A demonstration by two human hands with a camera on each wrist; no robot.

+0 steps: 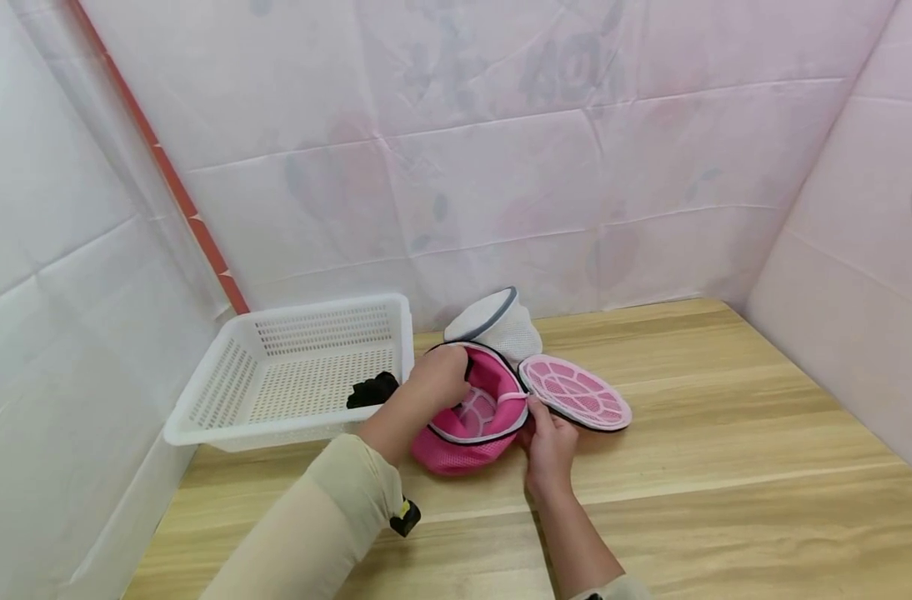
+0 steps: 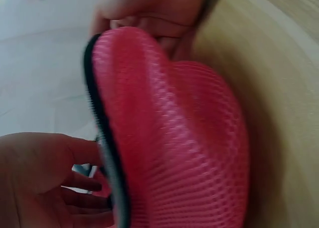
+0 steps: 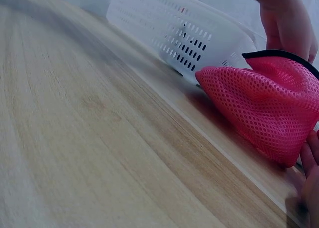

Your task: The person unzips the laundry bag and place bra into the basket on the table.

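L sleeve (image 1: 298, 533) closest to head cam, black/yellow wrist unit (image 1: 406, 518) under its cuff. L hand (image 1: 441, 375) reaches down inside pink bag (image 1: 456, 457); fingertips mostly hidden, so can't tell if it's gripping anything. R hand (image 1: 552, 446) pinches bag rim on the right, by where the lid (image 1: 576, 392) joins, thumb up top. Bag sits on surface (image 1: 726, 517), mouth up, just right of basket (image 1: 268, 432); lid laid open to the right. White bag (image 1: 512, 333) right behind.

Risks (my guess): soft mesh wall could fold in if R hand lets go, mouth narrows. L hand or wrist unit might snag rim zip on way out, dragging or tipping bag. Lid could flop back over mouth if bag gets twisted. L arm passes close to basket's near R corner, might bump it.

Counts: pink bag x1, lid x1, white bag x1, basket x1, dark bundle (image 1: 373, 390) in basket x1 (prob. cloth, no. of pcs unclear), hands x2.
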